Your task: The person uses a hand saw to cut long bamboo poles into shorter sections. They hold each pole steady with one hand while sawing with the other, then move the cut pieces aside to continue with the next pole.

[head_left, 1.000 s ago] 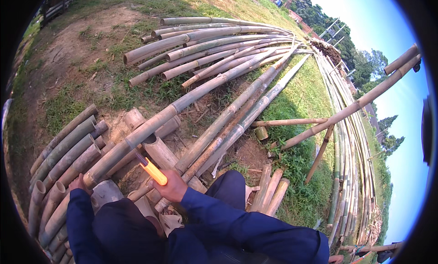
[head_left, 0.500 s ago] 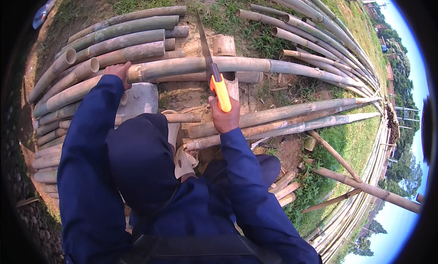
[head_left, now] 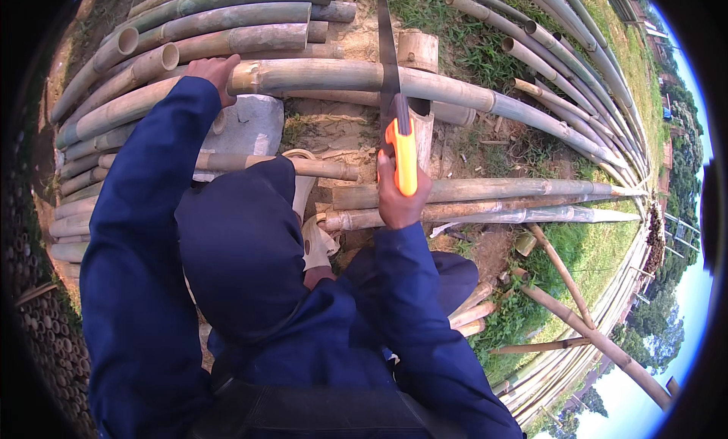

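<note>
My right hand [head_left: 402, 192] is closed around the orange-and-black handle of a handsaw [head_left: 389, 41]. Its long dark blade crosses a bamboo pole [head_left: 322, 75] and runs off the top of the picture. My left hand [head_left: 214, 75] lies at the pole's left end, fingers curled over bamboo; exactly which piece it grips is partly hidden. A short upright-looking bamboo section [head_left: 417, 51] stands just beyond the pole by the saw, with another bamboo piece [head_left: 425, 136] under it on the near side.
A grey stone block [head_left: 246, 128] sits below my left hand. Bamboo poles are stacked at left [head_left: 250, 18] and far right [head_left: 561, 60]. More poles [head_left: 478, 189] lie beside my right hand. A bamboo frame [head_left: 599, 333] stands at lower right.
The view has shifted, so the scene sits higher and further right. The saw handle is now farther from the pole, toward me. My left hand stays at the pole's end.
</note>
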The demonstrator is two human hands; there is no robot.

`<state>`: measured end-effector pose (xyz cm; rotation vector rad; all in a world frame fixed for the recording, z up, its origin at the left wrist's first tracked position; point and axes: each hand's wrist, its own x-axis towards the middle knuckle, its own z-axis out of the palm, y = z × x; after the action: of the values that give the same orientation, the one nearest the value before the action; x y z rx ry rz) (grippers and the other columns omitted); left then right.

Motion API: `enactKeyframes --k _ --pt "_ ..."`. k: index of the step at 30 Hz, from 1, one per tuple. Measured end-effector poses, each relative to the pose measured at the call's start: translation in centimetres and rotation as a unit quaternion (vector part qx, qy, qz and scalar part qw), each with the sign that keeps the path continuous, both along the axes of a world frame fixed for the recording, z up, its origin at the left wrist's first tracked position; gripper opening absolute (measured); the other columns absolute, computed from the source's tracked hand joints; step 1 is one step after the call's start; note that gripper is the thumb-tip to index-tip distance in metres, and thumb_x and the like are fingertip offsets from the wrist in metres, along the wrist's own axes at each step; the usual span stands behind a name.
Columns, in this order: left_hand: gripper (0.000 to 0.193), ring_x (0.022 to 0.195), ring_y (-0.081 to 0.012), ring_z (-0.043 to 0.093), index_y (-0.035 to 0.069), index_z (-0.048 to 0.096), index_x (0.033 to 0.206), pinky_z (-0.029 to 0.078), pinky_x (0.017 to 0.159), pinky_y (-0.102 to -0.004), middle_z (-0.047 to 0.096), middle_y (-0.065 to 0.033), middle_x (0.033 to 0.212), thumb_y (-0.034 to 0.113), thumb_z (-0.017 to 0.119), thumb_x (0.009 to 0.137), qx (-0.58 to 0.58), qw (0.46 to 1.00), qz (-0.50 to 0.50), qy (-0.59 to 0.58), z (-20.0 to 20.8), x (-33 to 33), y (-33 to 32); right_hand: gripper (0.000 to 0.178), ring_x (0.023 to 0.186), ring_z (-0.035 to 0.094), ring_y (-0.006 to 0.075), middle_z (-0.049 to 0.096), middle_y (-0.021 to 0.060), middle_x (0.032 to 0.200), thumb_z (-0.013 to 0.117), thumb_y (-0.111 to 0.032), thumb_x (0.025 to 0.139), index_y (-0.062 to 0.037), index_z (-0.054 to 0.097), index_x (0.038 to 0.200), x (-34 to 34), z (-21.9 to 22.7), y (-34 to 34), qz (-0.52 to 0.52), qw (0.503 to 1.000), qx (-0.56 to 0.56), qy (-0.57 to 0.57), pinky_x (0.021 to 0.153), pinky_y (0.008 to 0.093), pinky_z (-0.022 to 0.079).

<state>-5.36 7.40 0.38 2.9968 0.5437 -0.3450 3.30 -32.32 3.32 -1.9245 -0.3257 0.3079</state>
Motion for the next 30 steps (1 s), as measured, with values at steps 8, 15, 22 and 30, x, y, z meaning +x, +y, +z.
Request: enactKeyframes --k 8,15,22,30 --pt "0.067 0.098 -0.0374 0.071 0.011 0.059 0.126 0.056 0.086 -0.0472 0.074 -0.0177 0.101 0.029 0.085 0.067 0.011 1.000 0.014 0.025 1.2 0.8 0.0 0.020 0.048 0.051 0.0065 0.056 -0.0011 0.058 0.071 -0.008 0.095 -0.0035 0.062 0.077 6.1 -3.5 5.2 0.026 0.993 0.097 -0.059 0.045 0.0245 0.040" --pt "0.065 0.098 -0.0363 0.071 0.012 0.059 0.124 0.055 0.085 -0.0476 0.074 -0.0167 0.102 0.030 0.085 0.067 0.017 0.999 0.019 0.037 0.6 0.0 0.4 0.015 0.079 0.063 0.0104 0.071 0.0076 0.089 0.070 -0.002 0.093 0.0057 0.069 0.106 -7.3 3.8 -6.7 0.001 0.994 -0.021 0.106 0.078 0.0268 0.051" --pt "0.065 0.099 -0.0360 0.071 0.012 0.059 0.123 0.055 0.086 -0.0473 0.074 -0.0158 0.101 0.028 0.085 0.066 0.020 1.000 0.008 0.007 -0.1 0.3 0.0 0.014 0.063 0.053 0.0083 0.064 0.0025 0.073 0.071 -0.006 0.094 0.0047 0.071 0.102 -1.1 -0.6 -2.1 0.006 1.000 -0.016 0.001 0.059 0.0264 0.044" --pt "0.064 0.094 -0.0364 0.072 0.013 0.059 0.121 0.056 0.084 -0.0485 0.074 -0.0159 0.096 0.028 0.086 0.066 0.034 0.999 0.007 0.021 0.6 0.8 0.2 0.016 0.049 0.052 0.0078 0.057 0.0000 0.060 0.069 -0.007 0.096 -0.0017 0.062 0.083 3.2 -4.6 2.8 0.014 0.994 0.092 -0.056 0.048 0.0243 0.043"
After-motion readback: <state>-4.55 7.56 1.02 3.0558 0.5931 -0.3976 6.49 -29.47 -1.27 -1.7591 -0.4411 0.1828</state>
